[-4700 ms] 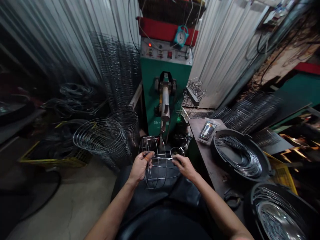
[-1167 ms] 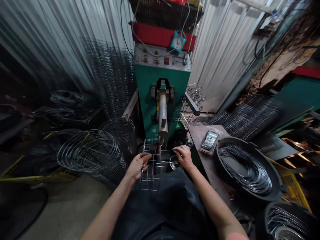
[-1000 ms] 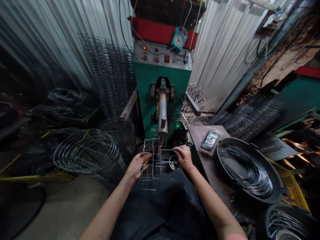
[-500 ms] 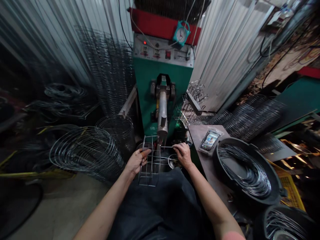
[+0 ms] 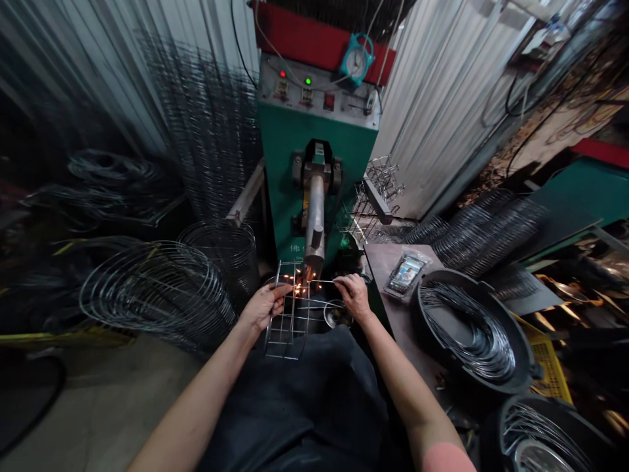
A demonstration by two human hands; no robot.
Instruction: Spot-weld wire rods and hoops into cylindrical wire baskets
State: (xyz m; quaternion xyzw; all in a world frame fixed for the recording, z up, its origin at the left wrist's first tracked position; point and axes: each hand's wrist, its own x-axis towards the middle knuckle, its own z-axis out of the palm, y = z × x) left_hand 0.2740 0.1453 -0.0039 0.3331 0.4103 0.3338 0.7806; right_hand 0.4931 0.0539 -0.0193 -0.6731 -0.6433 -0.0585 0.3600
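A small wire cage frame (image 5: pixel 287 321) of rings and straight rods is held under the welding head (image 5: pixel 313 252) of a green spot-welding machine (image 5: pixel 314 144). Orange sparks fly where the head meets the frame's top. My left hand (image 5: pixel 263 307) is closed on the frame's left side. My right hand (image 5: pixel 350 296) pinches a straight wire running across the top of the frame toward the sparks. A dark apron (image 5: pixel 314 400) covers my lap below.
Finished wire cages (image 5: pixel 157 288) lie piled at left. At right, a table carries a phone in a clear bag (image 5: pixel 403 270) and a black basin of wire rings (image 5: pixel 466 328). Another basin of wires (image 5: pixel 550 436) sits at lower right. Wire racks (image 5: pixel 376 190) hang beside the machine.
Sparks have appeared at the welding head and a green lamp is lit on the panel. Both hands and the frame have shifted slightly left and up toward the head.
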